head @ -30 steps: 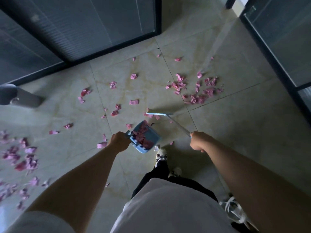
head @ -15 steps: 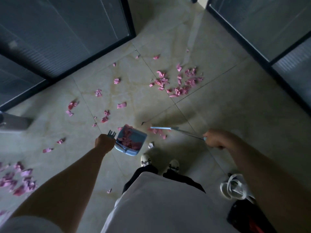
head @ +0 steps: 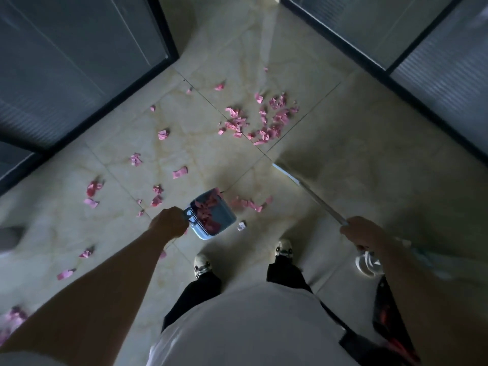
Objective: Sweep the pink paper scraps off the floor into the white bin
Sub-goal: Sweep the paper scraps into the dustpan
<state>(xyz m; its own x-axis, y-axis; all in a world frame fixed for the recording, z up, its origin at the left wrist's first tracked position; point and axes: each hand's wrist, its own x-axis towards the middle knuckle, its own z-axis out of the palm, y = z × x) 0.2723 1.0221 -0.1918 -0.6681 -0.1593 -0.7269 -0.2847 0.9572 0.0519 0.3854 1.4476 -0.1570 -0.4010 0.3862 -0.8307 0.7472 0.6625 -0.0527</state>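
Note:
My left hand [head: 169, 222] grips the handle of a blue dustpan [head: 211, 213], which is tilted and holds several pink paper scraps. My right hand [head: 361, 232] grips the thin metal handle of a broom [head: 314, 195]; its head [head: 284, 171] sits to the right, off the scraps. A dense pile of pink scraps [head: 264, 120] lies ahead on the beige tiled floor. Loose scraps [head: 250, 204] lie just right of the dustpan, and others [head: 136, 159] are scattered to the left. The white bin shows only as a blurred shape [head: 10, 237] at the left edge.
Dark glass partitions with black frames stand at the left [head: 79, 62] and right [head: 422, 48], leaving a corridor of floor between them. My two shoes [head: 202, 262] are below the dustpan. A white item [head: 368, 262] and a dark bag [head: 390, 326] lie at lower right.
The view has turned, so the scrap pile moved toward centre. The broom head swung away from the dustpan to the right. The dustpan stays in my left hand.

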